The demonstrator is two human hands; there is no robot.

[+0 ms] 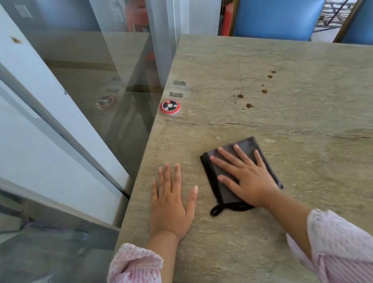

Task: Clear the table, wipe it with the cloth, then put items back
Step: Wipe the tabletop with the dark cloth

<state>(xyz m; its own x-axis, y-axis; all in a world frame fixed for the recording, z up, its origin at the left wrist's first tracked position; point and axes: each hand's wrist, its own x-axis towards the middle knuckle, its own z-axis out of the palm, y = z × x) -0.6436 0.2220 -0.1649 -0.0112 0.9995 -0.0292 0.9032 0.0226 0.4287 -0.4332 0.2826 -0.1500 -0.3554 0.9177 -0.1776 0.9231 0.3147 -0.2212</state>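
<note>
From the head camera, the greenish-grey stone-patterned table (pixel 327 170) fills the right and lower middle of the frame. A folded dark grey cloth with black trim (pixel 250 143) lies flat on it, just below centre. The right hand (pixel 247 178) rests on top of the cloth with its fingers straight and spread, palm down. It presses rather than grips, probably so the whole pad stays against the surface for wiping. The left hand (pixel 172 205) lies just left of the cloth, also flat and open on the bare stone and holding nothing. It seems to serve as a brace at the table's edge.

A small round red-and-black call button (pixel 170 106) sits at the table's left edge, above the hands, so clearing looks unfinished or the button is fixed there; I cannot tell which. A scatter of small brown spots (pixel 240 96) marks the stone right of it, well apart from the cloth, and is a likely target for wiping. Two blue upholstered chairs with gold frames (pixel 279 8) stand at upper right. A glass partition (pixel 101 81) runs along the left.
</note>
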